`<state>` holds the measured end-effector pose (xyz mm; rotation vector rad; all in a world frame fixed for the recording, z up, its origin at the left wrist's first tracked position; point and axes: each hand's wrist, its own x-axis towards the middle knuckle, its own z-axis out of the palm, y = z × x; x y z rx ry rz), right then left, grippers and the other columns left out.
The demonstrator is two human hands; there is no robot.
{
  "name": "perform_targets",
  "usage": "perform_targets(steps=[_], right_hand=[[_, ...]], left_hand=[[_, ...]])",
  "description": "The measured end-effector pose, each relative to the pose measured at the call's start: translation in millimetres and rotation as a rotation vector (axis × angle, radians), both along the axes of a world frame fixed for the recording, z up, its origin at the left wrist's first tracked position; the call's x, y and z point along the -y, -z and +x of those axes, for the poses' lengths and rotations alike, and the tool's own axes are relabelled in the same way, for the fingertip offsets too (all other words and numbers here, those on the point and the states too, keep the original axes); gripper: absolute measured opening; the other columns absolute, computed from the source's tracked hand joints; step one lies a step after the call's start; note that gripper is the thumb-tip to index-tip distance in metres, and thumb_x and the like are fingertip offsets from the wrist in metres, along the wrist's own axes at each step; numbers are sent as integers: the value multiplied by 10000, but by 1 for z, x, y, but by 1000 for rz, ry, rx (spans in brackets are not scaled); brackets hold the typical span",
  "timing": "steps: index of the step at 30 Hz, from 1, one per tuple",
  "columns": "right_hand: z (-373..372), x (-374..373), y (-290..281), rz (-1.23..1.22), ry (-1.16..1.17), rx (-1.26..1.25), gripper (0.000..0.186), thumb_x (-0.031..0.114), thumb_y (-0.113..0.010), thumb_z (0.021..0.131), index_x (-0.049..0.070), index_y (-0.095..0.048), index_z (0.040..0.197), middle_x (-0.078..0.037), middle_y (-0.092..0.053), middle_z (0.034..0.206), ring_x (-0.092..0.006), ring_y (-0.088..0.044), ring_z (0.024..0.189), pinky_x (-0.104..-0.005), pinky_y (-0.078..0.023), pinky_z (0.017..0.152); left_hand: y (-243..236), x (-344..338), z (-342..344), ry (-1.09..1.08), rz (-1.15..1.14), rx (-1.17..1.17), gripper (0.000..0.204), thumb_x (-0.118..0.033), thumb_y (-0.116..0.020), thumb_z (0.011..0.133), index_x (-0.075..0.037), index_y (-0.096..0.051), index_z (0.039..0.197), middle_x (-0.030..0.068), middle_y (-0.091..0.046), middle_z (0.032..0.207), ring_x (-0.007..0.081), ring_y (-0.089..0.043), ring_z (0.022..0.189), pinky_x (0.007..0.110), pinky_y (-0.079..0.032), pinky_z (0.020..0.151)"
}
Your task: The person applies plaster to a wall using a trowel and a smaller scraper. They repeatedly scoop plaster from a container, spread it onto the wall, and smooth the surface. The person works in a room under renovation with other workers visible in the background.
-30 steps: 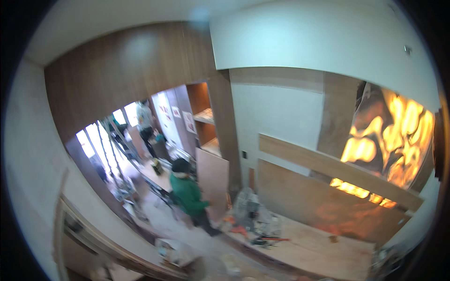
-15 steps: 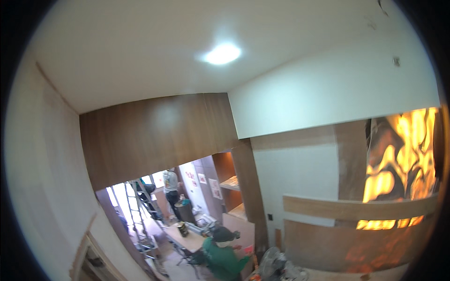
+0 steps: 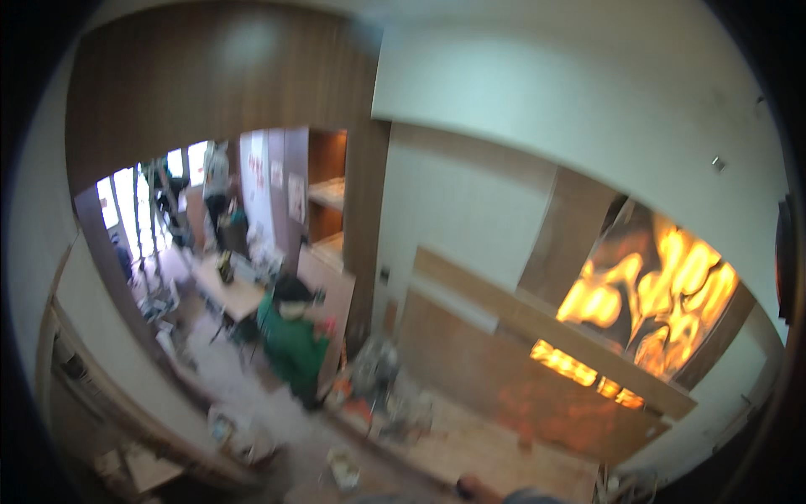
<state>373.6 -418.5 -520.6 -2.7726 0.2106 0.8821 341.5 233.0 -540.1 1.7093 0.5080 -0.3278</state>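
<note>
My right hand point(image 3: 480, 490) shows at the lower edge, with a grey sleeve point(image 3: 529, 496) behind it. It looks closed, and a small dark end point(image 3: 463, 485) sticks out at its left side. Blur and the picture's edge hide what that thing is. Nearest to this hand is a long pale wooden surface point(image 3: 470, 437) below the wall. My left hand is out of the picture.
A co-worker in green point(image 3: 290, 340) stands by a light table point(image 3: 227, 290). Farther off are another person point(image 3: 217, 181) and a ladder point(image 3: 164, 202). A long wooden board point(image 3: 470, 281) leans near a glowing, flame-patterned panel point(image 3: 663, 286). Debris point(image 3: 239, 433) lies on the floor.
The view has tipped down and turned right, so the ceiling lamp is gone and more floor shows. My right hand has come in at the lower edge.
</note>
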Motion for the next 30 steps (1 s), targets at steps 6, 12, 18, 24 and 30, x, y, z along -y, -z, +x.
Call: perform_targets(steps=[6, 12, 18, 24, 30], right_hand=[[-37, 0, 43, 526, 863, -8, 252, 276, -778, 792, 31, -722, 778, -122, -646, 700, -233, -611, 652, -427, -502, 615], [-25, -21, 25, 234, 351, 117, 299, 180, -552, 910, -49, -733, 976, -234, -730, 921, -328, -726, 820, -458, -538, 733], [-1, -42, 16, 159, 242, 38, 370, 261, -547, 936, 14, -731, 1140, -243, -697, 1182, -356, -683, 1117, -427, -512, 980], [14, -48, 18, 163, 190, 121, 369, 217, -509, 954, -8, -727, 1148, -233, -689, 1215, -380, -657, 1147, -458, -500, 981], [-17, -36, 107, -34, 261, 105, 311, 165, -509, 923, 8, -767, 1000, -230, -719, 1077, -368, -710, 1007, -462, -553, 912]], left_hand=[[-88, 14, -65, -505, -240, -246, 503, -110, -801, 842, 47, -566, 1258, 137, -634, 1141, 265, -662, 939, 408, -583, 692], [-157, 33, -69, -214, 210, -270, 512, -270, -762, 898, 57, -608, 1260, 186, -668, 1180, 292, -652, 1060, 408, -533, 874], [-96, 15, -45, -44, 265, -269, 616, -353, -758, 893, 57, -590, 1321, 216, -632, 1340, 338, -616, 1211, 426, -461, 1037], [-85, -4, -26, 165, 446, -124, 627, -314, -768, 889, 61, -557, 1346, 201, -607, 1371, 324, -602, 1225, 420, -470, 1033], [-123, 12, -65, -244, 94, -304, 499, -184, -775, 890, 48, -552, 1271, 144, -631, 1188, 259, -641, 1039, 390, -558, 796]])
